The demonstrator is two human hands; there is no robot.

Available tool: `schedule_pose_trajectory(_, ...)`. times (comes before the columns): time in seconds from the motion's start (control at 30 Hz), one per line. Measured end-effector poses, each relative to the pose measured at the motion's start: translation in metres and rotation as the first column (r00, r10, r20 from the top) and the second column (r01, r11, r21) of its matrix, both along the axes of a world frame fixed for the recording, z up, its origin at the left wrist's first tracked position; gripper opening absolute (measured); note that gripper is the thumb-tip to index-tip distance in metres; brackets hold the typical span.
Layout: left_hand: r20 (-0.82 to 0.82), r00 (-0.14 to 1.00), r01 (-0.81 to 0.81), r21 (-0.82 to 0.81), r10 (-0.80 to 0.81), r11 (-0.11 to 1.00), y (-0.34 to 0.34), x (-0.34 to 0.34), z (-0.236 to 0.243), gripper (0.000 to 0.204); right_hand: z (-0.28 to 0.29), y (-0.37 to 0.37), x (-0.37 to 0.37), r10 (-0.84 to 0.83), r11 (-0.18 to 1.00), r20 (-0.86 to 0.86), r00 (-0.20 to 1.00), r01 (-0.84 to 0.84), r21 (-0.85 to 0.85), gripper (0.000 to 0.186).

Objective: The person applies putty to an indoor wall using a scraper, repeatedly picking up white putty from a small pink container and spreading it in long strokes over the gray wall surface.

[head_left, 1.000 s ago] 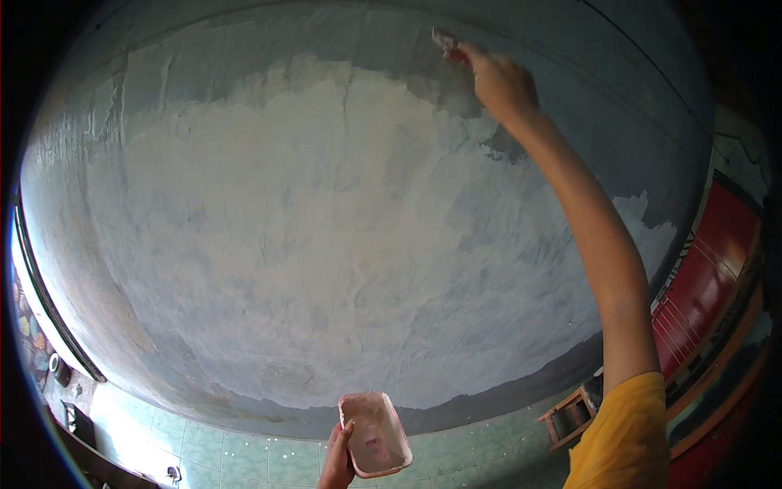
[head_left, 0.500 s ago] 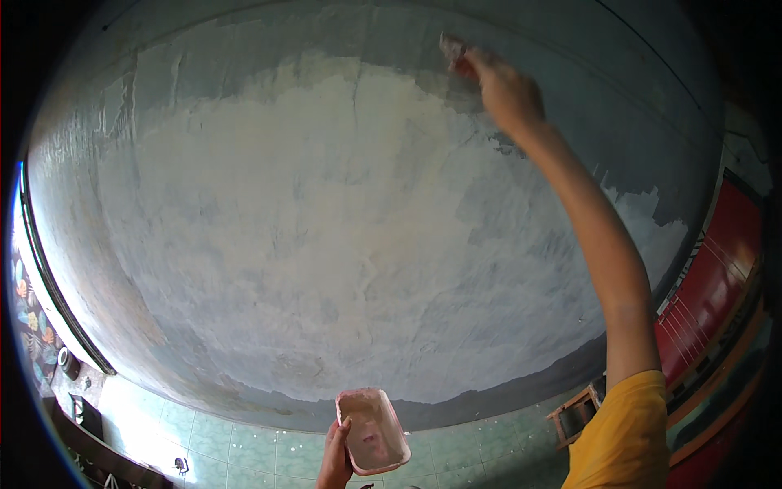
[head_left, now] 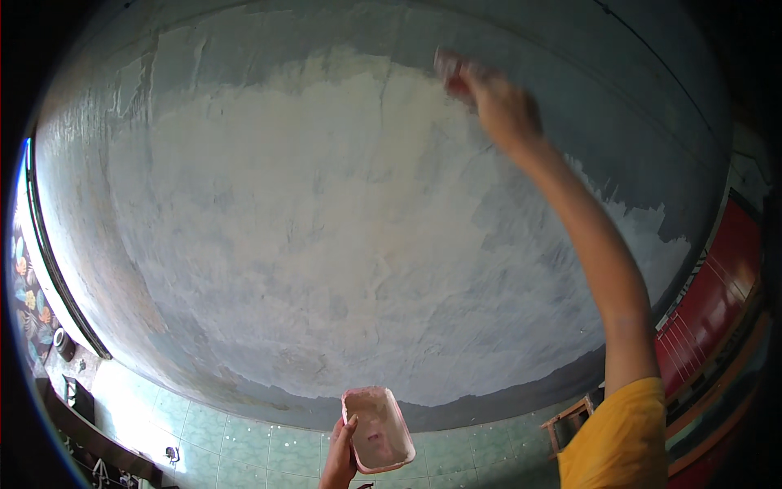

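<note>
My left hand (head_left: 340, 455) grips the side of a shallow rectangular plastic tub (head_left: 399, 424), thumb over its rim. The tub is pinkish, with pale paint smeared on its inside and a little pink at the bottom. High up and to the right, my right hand (head_left: 507, 110) is closed round a reddish paintbrush (head_left: 456, 77), blurred by motion, with its pale-smeared end at the wall. The wall (head_left: 326, 212) carries a broad pale coat of paint with ragged edges; darker grey shows above, to the right and along the bottom.
Green tiles (head_left: 244, 444) cover the floor below the wall. A small wooden stool or frame (head_left: 568, 420) stands at the lower right, near a glossy red panel (head_left: 717, 269). At the far left are a dark-edged opening (head_left: 61, 277) and a patterned cloth (head_left: 31, 306).
My right hand and the paintbrush have come down slightly, to the upper edge of the pale coat. The view has shifted a little; my left hand still holds the tub low in front.
</note>
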State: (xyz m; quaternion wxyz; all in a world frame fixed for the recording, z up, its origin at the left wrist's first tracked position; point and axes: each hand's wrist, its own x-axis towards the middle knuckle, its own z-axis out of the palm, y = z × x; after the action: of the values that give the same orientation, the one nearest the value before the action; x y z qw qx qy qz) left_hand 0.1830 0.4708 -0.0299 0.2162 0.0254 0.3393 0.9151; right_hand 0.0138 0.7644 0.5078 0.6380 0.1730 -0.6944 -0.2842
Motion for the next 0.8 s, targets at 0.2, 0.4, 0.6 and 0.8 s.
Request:
schedule_pose_trajectory(0.2, 0.01, 0.999, -0.045, -0.017, 0.045, 0.999, -0.013, 0.011, 0.006, 0.05, -0.082, 0.009, 0.025, 0.133, 0.991, 0.289, 0.948, -0.129, -0.033, 0.038)
schedule_pose_trajectory(0.4, -0.026, 0.999, -0.022, -0.037, 0.021, 0.999, -0.014, 0.004, 0.005, 0.048, 0.028, 0.082, 0.037, 0.07, 0.981, -0.034, 0.997, -0.075, -0.179, 0.035)
schedule_pose_trajectory(0.6, -0.004, 0.999, -0.032, -0.018, 0.032, 0.999, -0.023, 0.001, 0.009, 0.047, -0.114, 0.066, 0.033, 0.14, 0.989, 0.167, 0.976, -0.145, 0.017, 0.038)
schedule_pose_trajectory(0.8, -0.032, 0.999, 0.018, -0.087, -0.021, 0.996, -0.008, -0.005, 0.024, 0.048, 0.015, 0.062, 0.054, -0.03, 0.963, 0.082, 0.996, 0.051, -0.266, 0.038)
